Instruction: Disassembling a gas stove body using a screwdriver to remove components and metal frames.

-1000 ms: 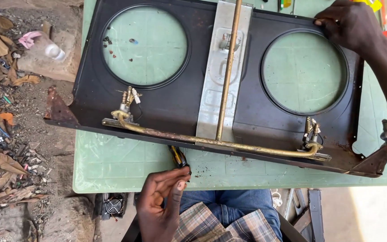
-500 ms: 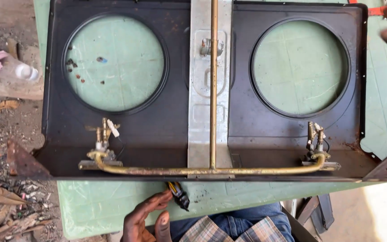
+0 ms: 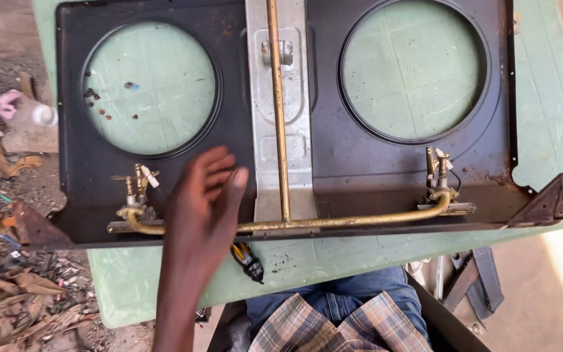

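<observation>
While my left hand [image 3: 203, 208] hovers: fingers spread, gripping nothing, above the brass pipe [image 3: 333, 221] at the near edge of the stove panel [image 3: 373, 169].
Right hand: out of sight.
Stove panel: black, lying flat on the green table [image 3: 548, 117], its two round openings showing table through them.
Left opening [image 3: 151, 88]: a few small dark bits lie inside.
Right opening [image 3: 415, 68]: bare green.
Left valve [image 3: 136, 189]: just beside my fingers.
Pliers [image 3: 247, 259]: on the table under my hand.
</observation>
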